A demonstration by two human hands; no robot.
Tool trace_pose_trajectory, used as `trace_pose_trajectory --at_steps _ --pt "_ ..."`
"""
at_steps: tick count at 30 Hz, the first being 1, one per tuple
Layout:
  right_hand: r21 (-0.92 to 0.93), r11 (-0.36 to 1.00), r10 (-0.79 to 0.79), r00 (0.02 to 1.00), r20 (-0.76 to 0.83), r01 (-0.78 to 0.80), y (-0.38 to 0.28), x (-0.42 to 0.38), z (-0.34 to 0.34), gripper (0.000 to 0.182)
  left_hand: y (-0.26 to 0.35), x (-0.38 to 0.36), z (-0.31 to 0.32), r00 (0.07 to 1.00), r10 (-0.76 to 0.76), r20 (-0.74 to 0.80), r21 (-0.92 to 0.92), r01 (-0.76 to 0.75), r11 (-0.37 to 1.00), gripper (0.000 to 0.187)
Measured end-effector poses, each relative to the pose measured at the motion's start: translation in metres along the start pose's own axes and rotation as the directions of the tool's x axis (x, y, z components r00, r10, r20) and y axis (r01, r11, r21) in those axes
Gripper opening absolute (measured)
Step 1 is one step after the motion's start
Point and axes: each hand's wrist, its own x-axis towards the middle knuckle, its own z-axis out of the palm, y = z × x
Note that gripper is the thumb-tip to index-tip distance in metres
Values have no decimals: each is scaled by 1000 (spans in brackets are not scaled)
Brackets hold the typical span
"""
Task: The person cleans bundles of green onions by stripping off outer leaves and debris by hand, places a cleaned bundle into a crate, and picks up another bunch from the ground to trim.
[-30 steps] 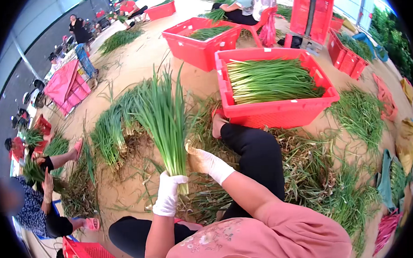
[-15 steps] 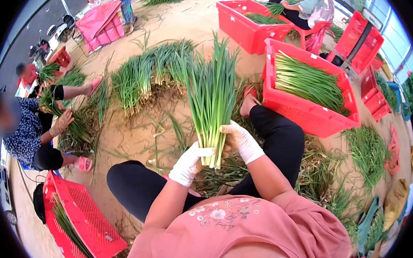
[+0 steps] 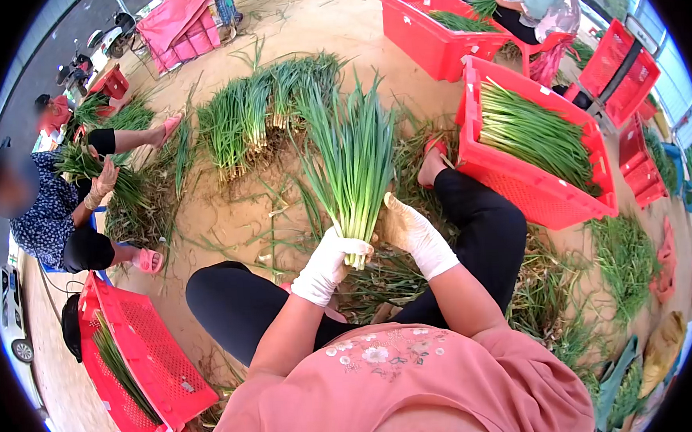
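Observation:
A bunch of long green stalks point(image 3: 353, 165) stands upright in front of me, leaves up and pale cut ends down. My left hand point(image 3: 334, 262), in a white glove, is wrapped round the pale lower part of the bunch. Just right of the stalks is my right hand point(image 3: 411, 230), in a soiled white glove, with its fingers stretched upward and the palm turned to the bunch. Whether its hidden fingertips touch the stalks cannot be made out.
Beyond lies a row of unsorted bunches point(image 3: 266, 111). A red crate of stalks point(image 3: 534, 140) is at the right, another crate point(image 3: 139, 368) at the lower left. A co-worker point(image 3: 44, 212) sits at the left, another person point(image 3: 542, 10) at the upper right.
My right hand has come off the stalks' base and opened beside them. My left hand now wraps the base, and the bunch fans out a little more. The view has shifted slightly.

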Motion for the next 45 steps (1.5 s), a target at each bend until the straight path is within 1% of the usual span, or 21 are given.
trace_pose_trajectory --at_steps 1,4,7,9,15,17,19,20,22,23,25,27,28,29,31,35,39,40,41,43,45 --pt "59 998 8 1000 -8 -7 -1 0 -2 71 5 -2 2 1000 -2 5 7 2 1000 40" --pt "201 977 -67 998 6 65 10 9 -16 75 10 -10 12 990 -136 -29 389 136 911 31" --pt "316 940 -165 983 84 130 10 9 -14 83 4 -18 21 978 -208 28 438 175 882 30" --pt "270 946 -201 978 59 178 11 9 -16 86 0 -19 17 960 -279 40 393 241 887 47" --pt "199 975 -119 990 70 103 -9 -7 8 70 -12 -25 32 986 -168 -8 530 147 835 48" --pt "119 992 -56 998 38 51 -14 -15 13 67 1 -25 36 980 -132 146 565 27 825 71" --pt "31 998 -60 998 2 60 -15 -21 19 59 9 -16 28 991 50 125 569 -113 815 98" --pt "-64 989 -134 990 36 136 -14 -18 20 57 21 0 23 979 112 173 618 -196 761 119" --pt "-271 922 -249 959 136 278 -12 -17 25 57 43 13 41 944 314 98 574 -311 757 130" --pt "-462 857 -226 972 62 228 -8 -12 19 60 47 27 35 862 489 136 630 -456 628 130" --pt "-742 587 -358 926 121 324 8 -4 21 61 54 37 56 822 560 106 621 -494 608 126" --pt "-841 479 -411 911 38 251 19 -3 21 65 46 43 59 737 675 38 627 -544 558 120" --pt "-891 387 -405 912 69 239 21 -2 20 65 45 30 72 759 649 -56 527 -530 665 106" --pt "-929 290 -401 911 100 229 21 -1 18 65 41 29 75 713 698 -61 462 -600 653 62" --pt "-944 243 -433 896 99 222 28 -2 19 66 38 28 71 728 675 -117 470 -559 683 41" --pt "-992 46 -381 920 94 120 26 -7 27 70 41 26 66 754 646 -116 523 -507 685 32" --pt "-968 236 -200 979 34 82 -1 -28 50 84 34 31 53 745 661 -89 574 -504 645 27" --pt "-974 197 -166 983 81 113 -11 -30 48 84 31 33 48 742 667 -66 602 -503 620 27" --pt "-994 -85 -199 979 -50 -68 -21 -34 49 74 31 34 46 739 672 -44 631 -500 593 28" --pt "-931 -298 -162 973 -167 -209 -58 -52 65 53 26 39 37 752 659 -39 736 -424 528 33" --pt "-930 360 -348 935 -63 71 -80 -65 67 26 20 41 35 786 613 -77 704 -392 591 34"
